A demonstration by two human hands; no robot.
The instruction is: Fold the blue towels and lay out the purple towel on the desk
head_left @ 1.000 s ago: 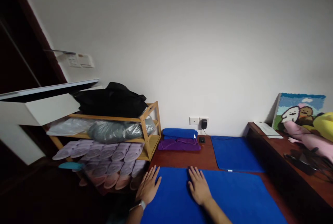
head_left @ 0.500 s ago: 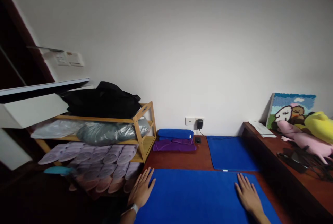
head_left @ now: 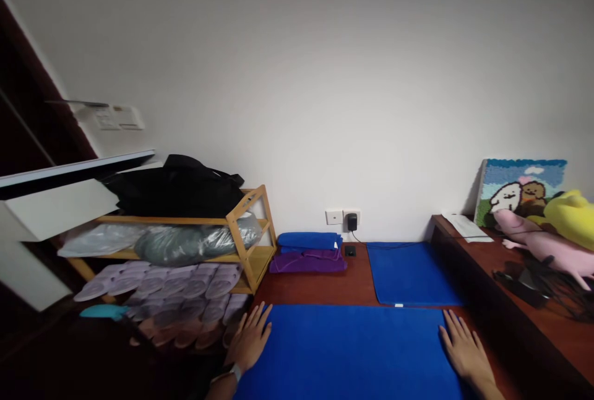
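Note:
A blue cloth (head_left: 352,350) lies spread flat on the reddish-brown wooden surface in front of me. My left hand (head_left: 250,335) rests flat at its left edge, fingers out, with a watch on the wrist. At the cloth's right edge my right hand (head_left: 466,347) lies palm down, fingers stretched. Neither hand grasps anything. Behind the spread cloth, to the right, is a second blue cloth (head_left: 413,273) laid flat, with a small white tag at its front edge. Folded blue cloth (head_left: 309,240) and folded purple cloth (head_left: 309,262) sit stacked against the wall.
Left stands a wooden rack (head_left: 253,264) with lilac slippers (head_left: 190,279), plastic-wrapped bundles and a black bag (head_left: 179,189). A plugged-in adapter (head_left: 352,221) is on the wall. The raised ledge at right holds a pink plush toy (head_left: 547,242), a yellow plush, cables and a dog picture (head_left: 522,189).
My right hand has slid rightward to the cloth's right edge. My left hand stays at the left edge. The camera view has tilted slightly.

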